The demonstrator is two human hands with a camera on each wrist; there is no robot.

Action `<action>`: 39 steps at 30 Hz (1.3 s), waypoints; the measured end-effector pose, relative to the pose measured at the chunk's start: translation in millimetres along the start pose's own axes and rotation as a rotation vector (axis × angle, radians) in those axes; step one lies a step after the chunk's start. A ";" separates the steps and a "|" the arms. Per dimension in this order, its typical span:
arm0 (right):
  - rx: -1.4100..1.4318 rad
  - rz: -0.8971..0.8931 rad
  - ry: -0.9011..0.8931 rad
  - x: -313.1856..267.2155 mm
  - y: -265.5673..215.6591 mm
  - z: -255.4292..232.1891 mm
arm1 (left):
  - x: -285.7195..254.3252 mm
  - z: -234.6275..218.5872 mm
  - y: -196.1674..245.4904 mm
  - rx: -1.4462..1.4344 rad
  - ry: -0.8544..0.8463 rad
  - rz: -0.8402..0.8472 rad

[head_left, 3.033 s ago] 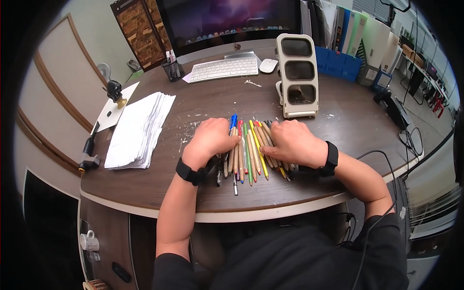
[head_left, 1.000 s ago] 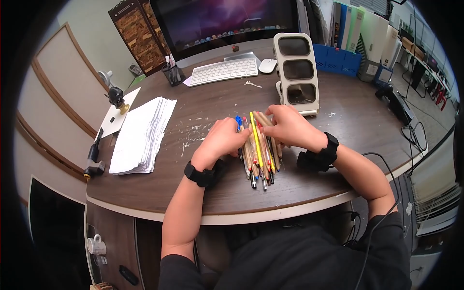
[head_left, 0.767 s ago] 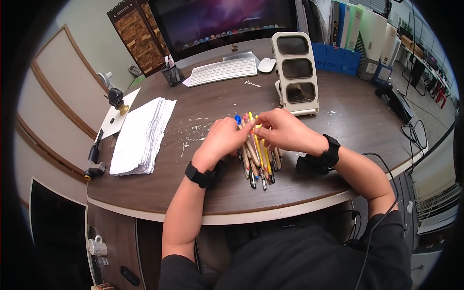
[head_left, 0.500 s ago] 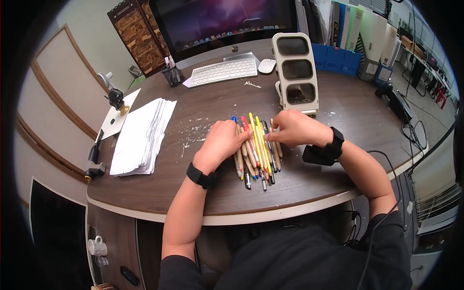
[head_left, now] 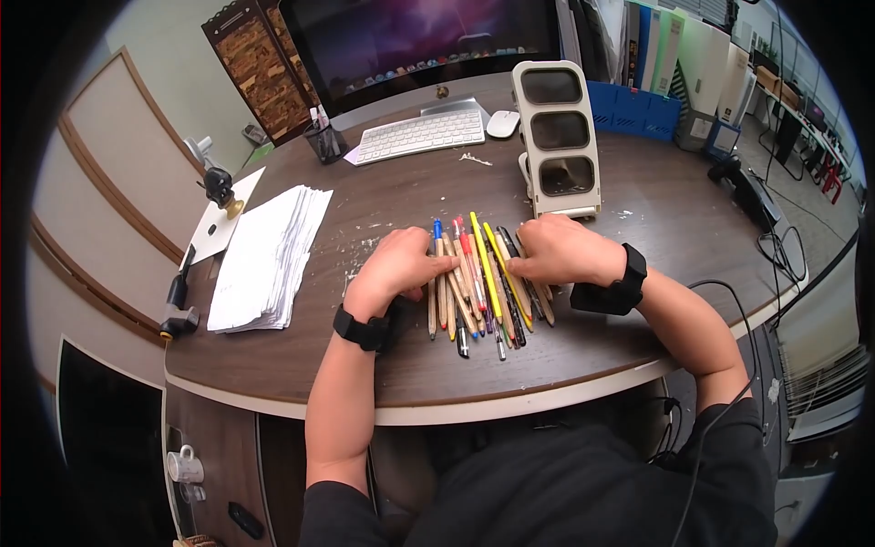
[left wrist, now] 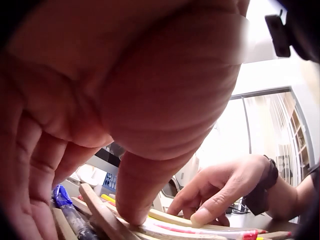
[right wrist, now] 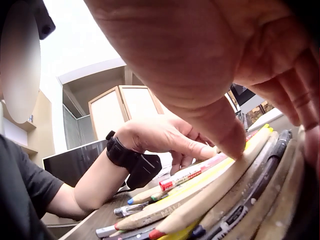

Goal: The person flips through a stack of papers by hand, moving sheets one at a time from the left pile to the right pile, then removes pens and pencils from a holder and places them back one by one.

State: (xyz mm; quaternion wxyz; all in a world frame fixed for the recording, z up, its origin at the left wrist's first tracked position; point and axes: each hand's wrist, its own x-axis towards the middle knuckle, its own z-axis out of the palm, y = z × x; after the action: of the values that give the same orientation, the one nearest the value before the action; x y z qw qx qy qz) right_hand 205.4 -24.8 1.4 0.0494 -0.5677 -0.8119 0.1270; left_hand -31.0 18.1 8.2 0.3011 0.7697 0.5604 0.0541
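Many wooden pencils and pens [head_left: 493, 287] lie side by side on the desk, spread like a loose fan with several layers. My left hand [head_left: 395, 264] grips the left side of the bunch; in the left wrist view its thumb [left wrist: 134, 195] rests on the pencils and its fingers hang beside a blue-capped pen [left wrist: 70, 210]. The right side is held by my right hand [head_left: 567, 251], its thumb [right wrist: 230, 137] on a pale pencil [right wrist: 212, 195] in the right wrist view. Between the thumbs stand out yellow pencils [head_left: 488, 266] and a red-and-white marker [right wrist: 187, 176]. Fingertips are partly hidden behind the bunch.
A beige stand [head_left: 561, 137] with three dark windows stands behind my right hand. Paper stack [head_left: 269, 260] at the left; keyboard [head_left: 421, 137], mouse [head_left: 502, 124] and mesh pen cup [head_left: 325, 143] at the back. White shavings [head_left: 365, 244] lie on the desk; a cable [head_left: 749, 319] crosses my right arm.
My hands have moved apart from their meeting above the bunch, left hand to the left, right hand slightly lower. The pencils and pens have spread wider, after being pressed together a second ago.
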 end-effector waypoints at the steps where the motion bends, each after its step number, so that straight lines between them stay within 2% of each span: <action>1: 0.001 0.000 -0.003 -1.5 -1.9 -0.9 | -2.8 0.0 1.4 0.007 0.016 -0.023; 4: 0.011 0.004 0.024 -7.0 -13.8 -5.1 | -5.4 0.1 5.4 0.100 0.005 0.010; 8: -0.004 -0.092 0.117 -8.5 -19.9 6.4 | -6.8 10.3 14.2 0.051 0.052 0.028; 10: -0.013 -0.075 0.109 -6.5 -19.4 8.0 | 2.5 21.1 10.5 0.062 0.118 0.141; 11: -0.015 -0.092 0.109 -5.2 -16.1 9.4 | 5.5 22.6 8.3 0.190 0.182 0.218; 12: -0.019 -0.093 0.110 -4.7 -14.3 9.5 | 6.9 21.1 4.4 0.187 0.185 0.219; 14: -0.013 -0.137 0.145 -5.6 -13.6 12.2 | -6.9 9.0 11.0 -0.147 0.026 0.103; 17: 0.005 -0.055 0.068 -8.3 -16.4 1.6 | -2.2 2.2 2.2 -0.087 -0.015 0.044; 20: 0.052 -0.003 0.071 -7.7 -8.6 -2.0 | -0.4 1.0 1.4 -0.070 -0.015 0.020; 21: 0.087 -0.063 0.200 -5.3 3.7 9.3 | -0.8 0.8 1.2 -0.082 -0.018 0.014; 22: 0.087 -0.063 0.201 -5.9 7.0 8.8 | -1.4 1.2 0.4 -0.081 -0.017 0.014; 24: 0.295 -0.043 0.107 -5.5 12.1 4.9 | -0.6 2.2 -0.2 -0.078 -0.023 0.057; 25: 0.432 0.023 0.048 -8.2 10.4 1.2 | 0.4 2.4 0.5 -0.077 -0.023 0.059; 26: 0.433 0.025 0.048 -9.2 10.5 2.0 | 0.8 3.1 0.4 -0.056 -0.022 0.062; 28: 0.610 0.111 0.052 -10.0 10.8 4.3 | 2.5 4.7 -1.2 -0.033 -0.019 0.065; 34: 0.293 -0.086 0.232 -7.3 12.3 15.2 | -0.9 5.6 2.5 -0.019 0.029 0.071; 39: 0.374 -0.042 0.200 -9.1 14.8 11.1 | 1.9 5.3 -5.2 -0.104 -0.007 0.073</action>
State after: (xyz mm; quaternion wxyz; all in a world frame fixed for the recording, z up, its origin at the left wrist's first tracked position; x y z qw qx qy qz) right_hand 219.6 -30.2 -12.5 0.2368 -0.5412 -0.7770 0.2175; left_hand -32.4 18.7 0.7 0.3403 0.7733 0.5272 0.0915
